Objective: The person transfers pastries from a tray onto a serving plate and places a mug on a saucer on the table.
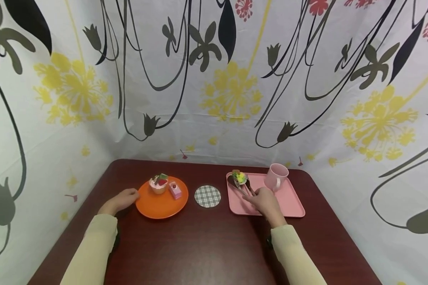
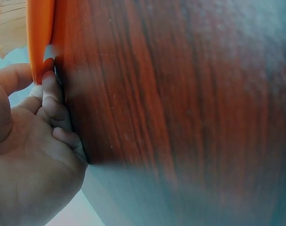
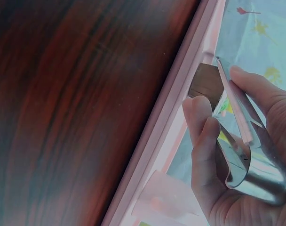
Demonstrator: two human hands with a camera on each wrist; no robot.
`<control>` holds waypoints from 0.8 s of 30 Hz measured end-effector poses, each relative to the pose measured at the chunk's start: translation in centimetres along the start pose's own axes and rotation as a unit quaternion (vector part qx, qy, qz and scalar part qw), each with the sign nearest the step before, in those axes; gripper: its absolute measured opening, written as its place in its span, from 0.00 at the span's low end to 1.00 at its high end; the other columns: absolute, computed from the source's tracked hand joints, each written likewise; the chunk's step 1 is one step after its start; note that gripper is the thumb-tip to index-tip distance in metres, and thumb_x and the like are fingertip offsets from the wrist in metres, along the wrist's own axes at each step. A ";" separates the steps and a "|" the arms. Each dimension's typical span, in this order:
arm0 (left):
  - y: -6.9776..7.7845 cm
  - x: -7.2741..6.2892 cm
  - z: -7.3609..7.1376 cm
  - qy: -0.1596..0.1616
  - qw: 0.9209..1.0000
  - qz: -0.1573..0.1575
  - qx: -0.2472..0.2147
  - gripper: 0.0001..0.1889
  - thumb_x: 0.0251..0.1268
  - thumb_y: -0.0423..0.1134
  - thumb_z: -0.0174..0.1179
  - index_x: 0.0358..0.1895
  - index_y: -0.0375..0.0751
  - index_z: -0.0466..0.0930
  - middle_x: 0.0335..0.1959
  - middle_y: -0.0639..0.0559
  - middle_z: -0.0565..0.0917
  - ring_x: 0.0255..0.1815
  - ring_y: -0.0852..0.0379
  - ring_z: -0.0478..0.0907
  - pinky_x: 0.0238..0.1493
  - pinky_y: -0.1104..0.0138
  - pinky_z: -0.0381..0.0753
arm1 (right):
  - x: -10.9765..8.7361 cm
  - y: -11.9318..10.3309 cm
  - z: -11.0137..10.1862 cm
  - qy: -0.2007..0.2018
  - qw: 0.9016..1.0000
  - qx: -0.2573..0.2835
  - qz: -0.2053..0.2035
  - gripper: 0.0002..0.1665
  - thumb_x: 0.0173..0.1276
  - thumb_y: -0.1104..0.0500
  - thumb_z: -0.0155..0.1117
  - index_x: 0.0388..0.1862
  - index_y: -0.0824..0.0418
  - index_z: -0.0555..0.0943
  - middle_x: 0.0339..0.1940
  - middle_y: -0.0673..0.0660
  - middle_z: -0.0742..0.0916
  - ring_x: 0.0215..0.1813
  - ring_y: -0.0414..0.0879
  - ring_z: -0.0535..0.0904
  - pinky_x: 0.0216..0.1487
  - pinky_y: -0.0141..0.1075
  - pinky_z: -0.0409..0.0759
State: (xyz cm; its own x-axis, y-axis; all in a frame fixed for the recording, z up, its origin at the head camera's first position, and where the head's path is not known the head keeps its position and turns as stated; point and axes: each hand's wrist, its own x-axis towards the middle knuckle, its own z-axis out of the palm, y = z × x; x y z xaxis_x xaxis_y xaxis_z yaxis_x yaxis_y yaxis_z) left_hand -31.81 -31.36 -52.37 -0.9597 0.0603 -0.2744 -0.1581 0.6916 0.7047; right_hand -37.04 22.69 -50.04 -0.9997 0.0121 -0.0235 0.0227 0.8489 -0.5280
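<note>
My left hand [image 1: 123, 199] pinches the left rim of an orange plate [image 1: 157, 211], thumb above and fingertips beneath it in the left wrist view. On that plate sit a toy cupcake [image 1: 158, 185] with a red and green top and a small pink cake slice [image 1: 175, 190]. Metal tongs [image 3: 263, 172] lie in my right hand [image 1: 265, 202], its thumb on one arm and its fingers on the other. Their tips reach over the pink tray [image 1: 289, 204], on either side of a small yellow-and-green toy pastry [image 1: 239, 177] with a brown piece.
A pink mug [image 1: 277, 176] stands at the back right of the tray. Between plate and tray lies a round checked coaster [image 1: 207, 196]. The dark red wooden table [image 1: 192, 245] meets a flower-patterned cloth [image 1: 185, 99] behind and at both sides.
</note>
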 end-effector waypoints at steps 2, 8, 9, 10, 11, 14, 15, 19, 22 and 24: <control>0.0 0.0 -0.1 -0.001 1.000 0.000 0.000 0.14 0.84 0.44 0.46 0.45 0.36 0.74 0.36 0.46 0.73 0.40 0.49 0.71 0.44 0.58 0.70 | 0.1 -0.1 0.1 0.000 1.000 0.001 -0.002 0.31 0.64 0.38 0.79 0.16 0.55 0.75 0.12 0.49 0.75 0.18 0.45 0.72 0.22 0.38 0.67; 0.1 -0.1 0.0 0.002 1.000 0.001 0.000 0.14 0.84 0.44 0.45 0.45 0.36 0.73 0.36 0.46 0.72 0.40 0.49 0.71 0.44 0.58 0.69 | 0.3 -0.2 0.3 0.001 1.000 -0.001 -0.006 0.32 0.65 0.37 0.79 0.16 0.55 0.75 0.12 0.49 0.74 0.18 0.45 0.71 0.22 0.38 0.66; 0.1 -0.1 0.0 0.002 1.000 0.000 -0.001 0.14 0.84 0.44 0.45 0.45 0.36 0.73 0.36 0.46 0.72 0.40 0.49 0.71 0.44 0.58 0.69 | 0.3 -0.3 0.3 0.001 1.000 0.000 -0.008 0.32 0.65 0.38 0.78 0.16 0.55 0.75 0.12 0.49 0.74 0.18 0.45 0.71 0.22 0.38 0.67; 0.1 -0.1 0.1 0.002 1.000 0.000 -0.001 0.14 0.85 0.44 0.45 0.45 0.36 0.73 0.35 0.47 0.72 0.40 0.49 0.71 0.44 0.58 0.69 | 0.3 -0.3 0.4 0.000 1.000 0.002 -0.007 0.31 0.65 0.38 0.78 0.16 0.55 0.75 0.12 0.49 0.74 0.18 0.45 0.72 0.22 0.38 0.67; 0.2 -0.2 0.1 0.001 1.000 0.000 -0.001 0.14 0.85 0.44 0.45 0.44 0.36 0.73 0.35 0.47 0.72 0.39 0.49 0.70 0.44 0.58 0.69 | 0.3 -0.3 0.4 -0.001 1.000 0.004 -0.007 0.31 0.66 0.38 0.78 0.16 0.55 0.75 0.12 0.50 0.75 0.18 0.45 0.72 0.22 0.38 0.67; 0.4 -0.3 0.1 -0.001 1.000 0.000 -0.002 0.14 0.85 0.43 0.44 0.43 0.36 0.72 0.34 0.47 0.71 0.39 0.49 0.70 0.44 0.59 0.68 | 0.2 -0.2 0.5 -0.002 1.000 0.008 -0.006 0.31 0.66 0.38 0.78 0.16 0.55 0.76 0.12 0.51 0.75 0.17 0.45 0.73 0.21 0.38 0.68; 0.4 -0.3 0.1 -0.001 1.000 -0.001 -0.003 0.14 0.85 0.43 0.44 0.43 0.36 0.72 0.34 0.47 0.70 0.39 0.49 0.70 0.43 0.59 0.68 | 0.2 -0.2 0.6 -0.003 1.000 0.009 -0.005 0.31 0.67 0.38 0.77 0.16 0.55 0.76 0.12 0.51 0.76 0.17 0.45 0.73 0.21 0.38 0.68; 0.6 -0.4 0.0 0.000 1.000 0.000 -0.004 0.14 0.84 0.44 0.45 0.42 0.36 0.72 0.34 0.47 0.70 0.39 0.49 0.70 0.43 0.59 0.68 | 0.0 -0.3 0.6 -0.002 1.000 0.017 -0.003 0.31 0.67 0.39 0.77 0.15 0.56 0.78 0.11 0.51 0.76 0.16 0.46 0.73 0.20 0.38 0.69; 0.4 -0.4 0.1 0.002 1.000 0.000 -0.004 0.14 0.85 0.44 0.44 0.43 0.36 0.72 0.34 0.47 0.70 0.39 0.49 0.70 0.44 0.59 0.69 | 0.0 -0.2 0.6 -0.002 1.000 0.025 -0.006 0.31 0.67 0.40 0.77 0.14 0.57 0.78 0.11 0.51 0.75 0.15 0.45 0.72 0.20 0.38 0.68; 0.2 -0.4 0.1 0.003 1.000 0.001 -0.004 0.15 0.86 0.44 0.44 0.45 0.36 0.73 0.35 0.47 0.71 0.40 0.49 0.71 0.44 0.59 0.69 | 0.0 -0.2 0.6 -0.003 1.000 0.028 -0.007 0.32 0.67 0.40 0.78 0.14 0.56 0.77 0.11 0.51 0.75 0.15 0.45 0.70 0.20 0.37 0.67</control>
State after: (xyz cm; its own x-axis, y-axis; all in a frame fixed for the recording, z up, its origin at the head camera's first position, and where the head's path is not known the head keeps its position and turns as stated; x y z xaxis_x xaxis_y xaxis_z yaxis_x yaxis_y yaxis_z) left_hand -31.46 -31.14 -52.18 -0.9612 0.0579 -0.2697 -0.1580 0.6861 0.7101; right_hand -37.02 22.23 -50.41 -0.9998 -0.0029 -0.0197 0.0090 0.8176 -0.5757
